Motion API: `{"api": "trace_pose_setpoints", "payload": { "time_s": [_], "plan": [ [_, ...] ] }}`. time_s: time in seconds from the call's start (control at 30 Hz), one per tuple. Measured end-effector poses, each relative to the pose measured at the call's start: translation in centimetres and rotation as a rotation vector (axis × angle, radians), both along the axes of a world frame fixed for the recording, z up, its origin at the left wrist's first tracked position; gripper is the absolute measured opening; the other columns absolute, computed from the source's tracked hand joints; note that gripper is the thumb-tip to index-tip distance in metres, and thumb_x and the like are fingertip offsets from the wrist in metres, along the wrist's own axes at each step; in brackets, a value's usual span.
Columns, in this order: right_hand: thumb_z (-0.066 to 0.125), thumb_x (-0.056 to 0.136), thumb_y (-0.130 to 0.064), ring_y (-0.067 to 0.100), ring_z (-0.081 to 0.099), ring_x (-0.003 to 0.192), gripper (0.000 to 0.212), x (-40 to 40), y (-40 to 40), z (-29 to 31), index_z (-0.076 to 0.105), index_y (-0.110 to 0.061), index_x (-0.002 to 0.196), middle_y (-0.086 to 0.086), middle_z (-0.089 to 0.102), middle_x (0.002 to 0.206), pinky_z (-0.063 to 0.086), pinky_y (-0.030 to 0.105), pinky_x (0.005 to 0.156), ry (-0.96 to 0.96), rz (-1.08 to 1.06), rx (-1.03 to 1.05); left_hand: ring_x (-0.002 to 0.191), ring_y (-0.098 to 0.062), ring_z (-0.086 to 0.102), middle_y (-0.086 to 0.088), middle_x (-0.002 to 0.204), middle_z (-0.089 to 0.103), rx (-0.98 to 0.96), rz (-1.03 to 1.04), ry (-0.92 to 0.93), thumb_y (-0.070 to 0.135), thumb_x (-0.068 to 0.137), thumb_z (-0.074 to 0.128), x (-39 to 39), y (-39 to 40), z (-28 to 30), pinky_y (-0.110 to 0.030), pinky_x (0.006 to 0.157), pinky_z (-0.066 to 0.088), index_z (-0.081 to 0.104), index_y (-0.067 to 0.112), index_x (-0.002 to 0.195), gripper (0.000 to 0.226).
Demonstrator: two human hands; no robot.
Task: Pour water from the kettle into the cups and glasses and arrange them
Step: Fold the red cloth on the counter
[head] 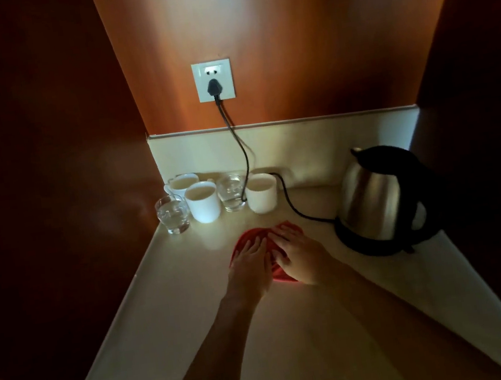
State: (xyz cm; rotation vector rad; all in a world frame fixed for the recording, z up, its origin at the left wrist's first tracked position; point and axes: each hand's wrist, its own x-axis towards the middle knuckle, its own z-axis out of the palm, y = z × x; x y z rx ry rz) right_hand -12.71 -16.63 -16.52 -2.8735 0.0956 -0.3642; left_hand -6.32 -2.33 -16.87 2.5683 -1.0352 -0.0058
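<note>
**Both hands flat on a red cloth, cups filled at the far left**

Wood-panelled walls close in a pale counter (169, 312), with a socket (213, 80) on the far wall and a black cord (238, 146) running down from it behind the cups to the kettle base.

The left hand (249, 261) and right hand (299, 256) lie side by side on a red cloth (250, 234) in the middle of the counter. Fingers on both are straight and spread, pressing down on the cloth rather than gripping it; neither holds anything else.

The kettle (377, 195) sits upright on its base at the right, spout toward the far wall, near the right hand but apart from it. Three white cups (203, 201) and two glasses (172, 212) cluster at the far left corner, well apart from the hands; the glasses show clear water and the cups look filled.

Pouring seems done, with the cloth probably for wiping or folding. The cluster lies far and to the left of the hands, so the left hand is the nearer one for any further arranging, while the kettle falls to the right hand. The cord loops close by the right-most cup (261, 193), and a careless reach could snag it.
</note>
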Motion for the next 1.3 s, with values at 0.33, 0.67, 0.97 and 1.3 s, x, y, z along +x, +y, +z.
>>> {"api": "trace_pose_setpoints", "payload": {
  "time_s": [0.33,0.67,0.97,1.3],
  "plan": [
    [0.024,0.106,-0.04,0.018,0.011,0.154,0.057,-20.0,2.1,0.3,0.029,-0.017,0.158,0.003,0.02,0.167,0.006,0.028,0.121,0.153,-0.187,0.03,0.143,-0.019,0.039,-0.003,0.151,0.046,-0.06,-0.159,-0.004,0.038,0.1,0.018,-18.1,1.1,-0.2,-0.031,0.119,0.027,0.045,0.015,0.147,0.059],
    [-0.004,0.09,-0.051,0.023,0.015,0.153,0.084,-26.8,4.7,-0.7,0.035,-0.015,0.155,0.006,0.029,0.164,0.006,0.035,0.123,0.151,-0.27,0.054,0.14,-0.009,0.041,0.007,0.149,0.048,-0.057,-0.222,-0.032,0.043,0.098,0.024,-24.3,3.2,0.3,-0.032,0.118,0.03,0.047,0.025,0.145,0.055],
    [0.001,0.105,-0.043,0.024,0.014,0.154,0.067,-18.9,3.7,0.2,0.03,-0.014,0.157,0.006,0.023,0.166,0.006,0.033,0.123,0.125,-0.247,0.049,0.138,-0.015,0.045,0.0,0.149,0.049,-0.107,-0.201,-0.029,0.043,0.09,0.021,-16.6,1.0,0.4,-0.027,0.116,0.031,0.05,0.015,0.143,0.067],
    [0.019,0.096,-0.034,0.032,0.037,0.144,0.064,-1.8,-1.2,-0.2,0.052,-0.008,0.145,0.014,0.049,0.151,0.02,0.043,0.12,0.071,-0.171,0.04,0.144,-0.012,0.035,0.0,0.157,0.036,-0.066,-0.146,-0.039,0.022,0.103,0.046,-0.4,-3.4,0.2,-0.022,0.118,0.022,0.036,0.016,0.151,0.05]
  ]
}}
